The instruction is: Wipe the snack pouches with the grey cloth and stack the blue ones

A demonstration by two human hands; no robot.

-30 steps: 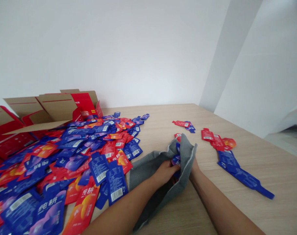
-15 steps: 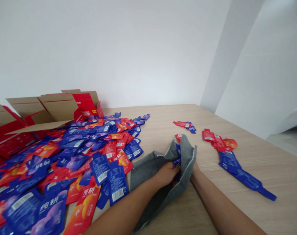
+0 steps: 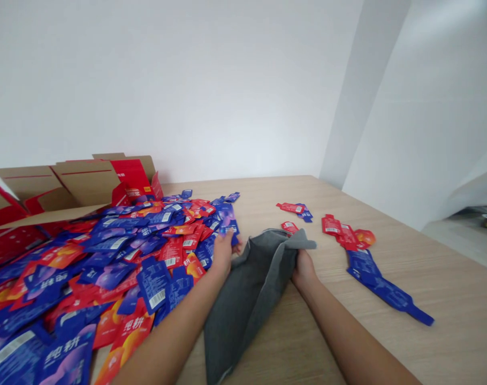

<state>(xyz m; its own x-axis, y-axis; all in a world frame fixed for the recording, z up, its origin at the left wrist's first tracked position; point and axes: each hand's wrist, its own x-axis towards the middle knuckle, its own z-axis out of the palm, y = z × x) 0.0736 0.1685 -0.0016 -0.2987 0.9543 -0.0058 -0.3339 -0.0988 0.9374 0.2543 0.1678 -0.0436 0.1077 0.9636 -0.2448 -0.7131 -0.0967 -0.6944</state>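
Observation:
My left hand (image 3: 224, 250) is closed on a blue pouch (image 3: 228, 216), held upright by its lower end at the right edge of the pile. Beside it lies a grey felt bag (image 3: 243, 307), its mouth partly spread and its upper edge folded over. My right hand (image 3: 304, 269) grips the bag's upper right side; its fingers are partly hidden by the fabric. A small red pouch (image 3: 289, 227) lies just behind the bag. To the left spreads a large heap of red and blue pouches (image 3: 153, 283), printed with fruit and barcodes. What is inside the bag is hidden.
Opened red cardboard boxes (image 3: 86, 184) stand at the left behind the heap. On the wooden table (image 3: 388, 342), a red pouch (image 3: 290, 207) overlaps a blue one, and a line of red and blue pouches (image 3: 388, 289) lies at the right. A white wall rises behind.
My left hand has come out of the bag, moved left and taken hold of a blue pouch. The bag's raised side has sagged lower, with my right hand still on it. The view has shifted slightly.

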